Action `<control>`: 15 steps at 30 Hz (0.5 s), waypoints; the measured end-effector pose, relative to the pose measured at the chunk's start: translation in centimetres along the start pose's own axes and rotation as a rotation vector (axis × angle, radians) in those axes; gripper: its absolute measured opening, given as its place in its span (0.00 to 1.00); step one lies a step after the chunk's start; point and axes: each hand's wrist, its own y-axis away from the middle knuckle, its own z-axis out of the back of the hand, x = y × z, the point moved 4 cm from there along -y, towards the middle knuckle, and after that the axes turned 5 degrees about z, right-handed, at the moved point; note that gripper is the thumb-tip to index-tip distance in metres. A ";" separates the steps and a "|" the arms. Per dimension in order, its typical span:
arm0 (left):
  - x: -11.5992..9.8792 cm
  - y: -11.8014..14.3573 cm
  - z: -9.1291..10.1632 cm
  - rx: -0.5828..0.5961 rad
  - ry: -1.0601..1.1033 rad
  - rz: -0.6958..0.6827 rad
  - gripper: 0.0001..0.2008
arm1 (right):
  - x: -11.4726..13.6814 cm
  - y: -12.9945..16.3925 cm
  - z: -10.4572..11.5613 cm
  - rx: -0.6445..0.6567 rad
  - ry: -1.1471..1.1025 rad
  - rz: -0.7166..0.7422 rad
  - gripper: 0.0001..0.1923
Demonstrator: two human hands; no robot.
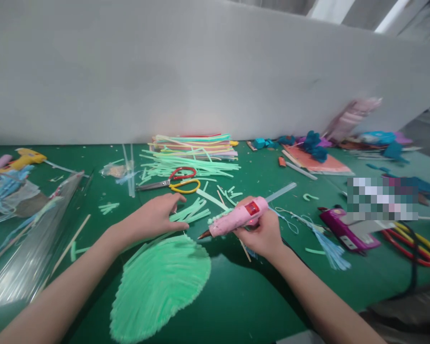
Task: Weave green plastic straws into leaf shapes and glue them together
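My right hand point(263, 234) is closed around the handle of a pink hot glue gun point(238, 217). Its dark nozzle points left, and a clear glue stick point(281, 191) sticks out of the back. Left of the nozzle, my left hand point(155, 212) hovers with thumb and fingers apart, close to short mint-green pipe cleaner pieces point(197, 209). A leaf shape point(161, 286) built of fuzzy green pipe cleaners lies below both hands, its upper edge near my left fingertips. Scissors point(170, 183) with one red and one yellow handle loop rest just beyond my left hand.
Bundles of coloured pipe cleaners point(197, 148) lie by the grey partition point(200, 71). A yellow glue gun point(26, 158) and clear plastic wrap point(32, 248) are at left. At right lie a magenta device point(347, 229), a light blue tassel point(329, 248) and red-and-yellow handles point(412, 246).
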 end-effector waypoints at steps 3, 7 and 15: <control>-0.4 0.1 0.5 0.029 0.034 -0.008 0.26 | 0.1 0.0 -0.2 0.031 0.023 0.014 0.05; -1.0 0.2 0.8 0.074 0.094 -0.013 0.20 | 0.1 0.3 -0.7 0.072 0.077 0.037 0.02; -1.2 0.2 1.8 0.007 0.152 0.025 0.23 | 0.3 0.4 -1.1 0.036 0.138 0.121 0.02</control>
